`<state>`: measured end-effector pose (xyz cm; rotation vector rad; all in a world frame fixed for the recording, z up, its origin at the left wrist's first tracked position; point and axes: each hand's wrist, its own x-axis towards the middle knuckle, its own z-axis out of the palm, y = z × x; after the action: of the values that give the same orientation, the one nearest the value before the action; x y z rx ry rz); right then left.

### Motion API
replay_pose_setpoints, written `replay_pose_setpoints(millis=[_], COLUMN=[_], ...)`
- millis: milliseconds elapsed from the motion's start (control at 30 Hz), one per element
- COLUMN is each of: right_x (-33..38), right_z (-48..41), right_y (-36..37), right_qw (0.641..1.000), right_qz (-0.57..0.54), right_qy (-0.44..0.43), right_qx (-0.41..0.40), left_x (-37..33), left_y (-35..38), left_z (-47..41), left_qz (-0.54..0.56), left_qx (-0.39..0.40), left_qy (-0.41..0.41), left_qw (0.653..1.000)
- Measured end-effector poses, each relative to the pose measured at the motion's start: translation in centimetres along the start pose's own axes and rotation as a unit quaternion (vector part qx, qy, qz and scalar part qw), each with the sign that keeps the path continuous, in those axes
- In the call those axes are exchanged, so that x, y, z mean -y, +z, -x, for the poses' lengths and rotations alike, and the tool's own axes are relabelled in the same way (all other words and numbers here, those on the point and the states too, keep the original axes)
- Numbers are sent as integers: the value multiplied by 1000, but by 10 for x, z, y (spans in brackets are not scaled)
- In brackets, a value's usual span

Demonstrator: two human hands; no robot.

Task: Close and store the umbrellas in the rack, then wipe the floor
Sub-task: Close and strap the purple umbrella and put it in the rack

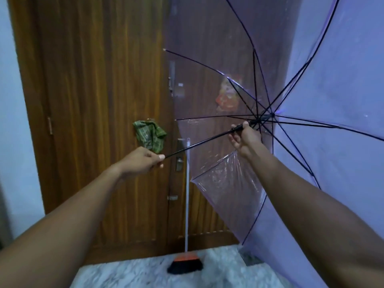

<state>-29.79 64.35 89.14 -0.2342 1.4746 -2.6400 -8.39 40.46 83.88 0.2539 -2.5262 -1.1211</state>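
Umbrella [311, 100] fully open, fills right half of frame, canopy clear w/ droplets.

Left hand [143, 161], centre-left, is curled round the shaft [197, 144] end. Right hand [243, 138], centre-right, is wrapped on the shaft by the runner, just short of the rib hub.

Risks, as I judge:
- Right fingers near the runner could get nipped when it slides.
- Lower canopy edge is near the broom [187, 204] leaning on the door [93, 100]; folding ribs may snag or topple it.
- Water may shake onto the floor [135, 275].

Containers: none seen; rack not in view. Green cloth [150, 136] hangs on the door.
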Motion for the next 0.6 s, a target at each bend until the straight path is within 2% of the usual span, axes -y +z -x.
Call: replay_pose_setpoints(millis=[133,300,500,600], right_x=[30,56,17,-4], right_z=[0,8,46,67], right_y=[-49,-93,-96,-91], right_qw=[1000,999,990,987], right_qz=[20,19,102,54], right_qy=[-18,-25,3,28], right_qx=[1,12,95,146], left_x=[-42,-83,-133,-149], left_y=[38,81,152,177], left_z=[9,10,2,-3], left_qz=[-25,-32,-23,6], left_qx=[-9,-17,-68,-94], left_qy=[31,31,30,8], left_qw=[999,999,997,996])
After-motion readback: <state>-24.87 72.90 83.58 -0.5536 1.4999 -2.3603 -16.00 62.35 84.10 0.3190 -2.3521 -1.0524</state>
